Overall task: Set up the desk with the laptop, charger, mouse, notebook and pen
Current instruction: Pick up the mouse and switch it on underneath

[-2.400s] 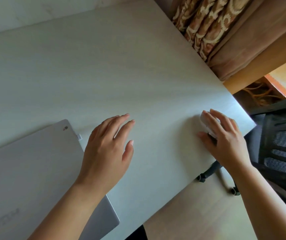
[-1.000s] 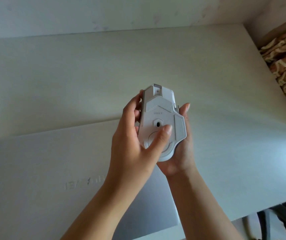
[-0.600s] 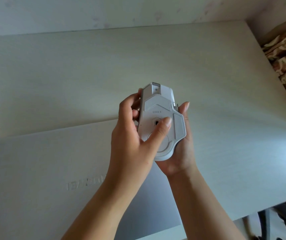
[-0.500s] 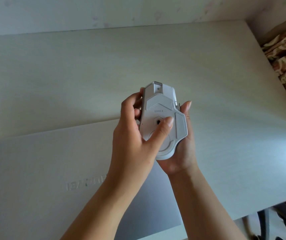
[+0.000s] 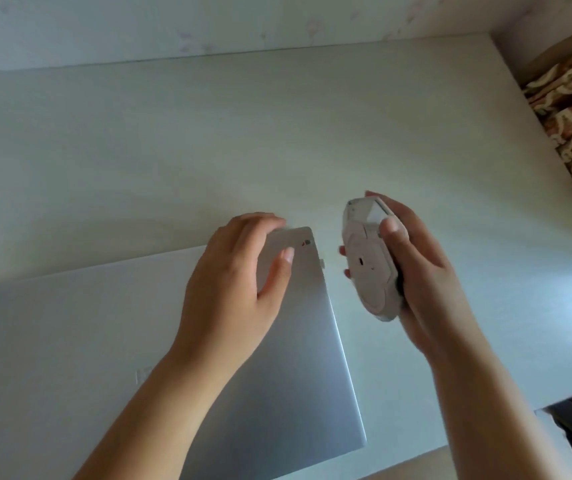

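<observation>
Above the desk (image 5: 277, 133), right hand (image 5: 416, 271) grips the upturned mouse (image 5: 371, 261); left hand (image 5: 239, 278) hovers loose-fingered.

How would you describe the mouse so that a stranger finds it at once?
Start from the pale desk, where a closed silver laptop lies at the near left. Just right of its far right corner, the right hand holds the mouse above the desk. It is the only small white thing, turned so its flat underside shows.

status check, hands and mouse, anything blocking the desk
Right hand grips mouse, underside up, off the desk. Left hand open over closed laptop. Nothing in the way beside the laptop.
</observation>
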